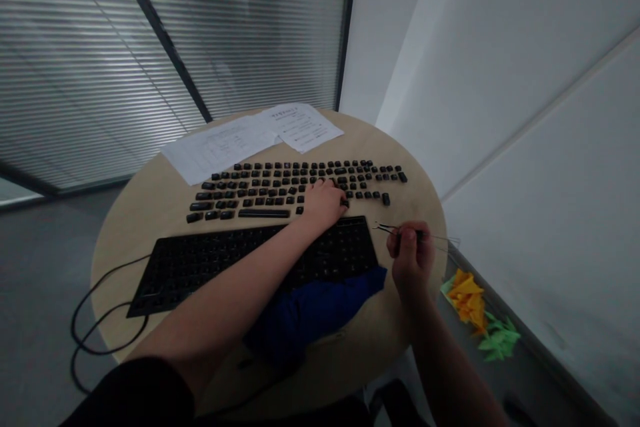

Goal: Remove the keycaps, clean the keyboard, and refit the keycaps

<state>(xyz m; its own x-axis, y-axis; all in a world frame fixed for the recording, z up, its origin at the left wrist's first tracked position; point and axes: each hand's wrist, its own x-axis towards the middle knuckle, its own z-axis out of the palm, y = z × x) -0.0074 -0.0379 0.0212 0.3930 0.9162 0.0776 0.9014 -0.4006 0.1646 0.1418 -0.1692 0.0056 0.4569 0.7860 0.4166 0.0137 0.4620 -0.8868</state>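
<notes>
Rows of loose black keycaps (265, 201) lie spread on the round wooden table. My left hand (324, 203) reaches over their right part, fingers bent down among the caps, with a dark keycap at its thumb side; whether it is gripped is unclear. Below the rows lies a black keyboard (200, 260) without its caps, partly covered by my left forearm. At the table's right, my right hand (413, 250) is closed around a thin wire keycap puller (387, 227), whose wire tips point left, just right of the keyboard. A blue cloth (320, 307) lies along the keyboard's near edge.
Printed papers (225, 147) lie at the back of the round table (117, 233). A black cable (83, 300) loops off its left edge. Orange paper (467, 297) and green paper (500, 337) shapes are on the floor by the right wall. Window blinds hang behind.
</notes>
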